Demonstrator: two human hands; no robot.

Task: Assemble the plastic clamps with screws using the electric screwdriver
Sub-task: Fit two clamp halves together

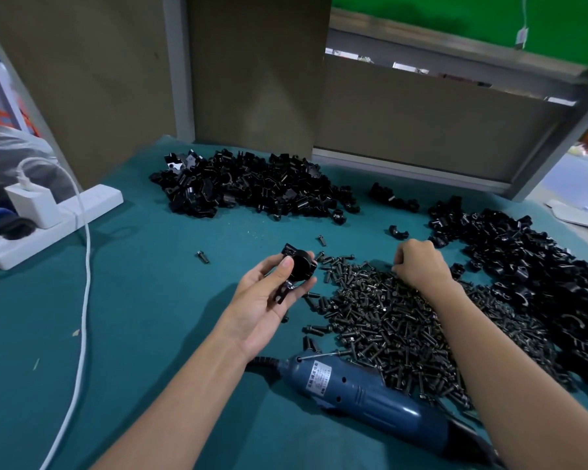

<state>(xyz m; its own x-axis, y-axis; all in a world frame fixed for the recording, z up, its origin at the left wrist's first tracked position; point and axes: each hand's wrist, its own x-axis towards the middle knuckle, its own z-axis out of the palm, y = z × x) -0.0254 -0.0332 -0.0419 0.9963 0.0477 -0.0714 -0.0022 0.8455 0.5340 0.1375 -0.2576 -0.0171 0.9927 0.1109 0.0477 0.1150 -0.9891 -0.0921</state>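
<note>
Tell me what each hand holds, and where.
Left hand grips a black clamp by its round body. Right hand curls over the screw pile; a pinched screw cannot be confirmed.

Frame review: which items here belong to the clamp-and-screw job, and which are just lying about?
Job in hand:
clamp held in the left hand
screw pile under the right hand
electric screwdriver
back clamp heap
right clamp heap

Lying about:
power strip
white charger
white cable
</note>
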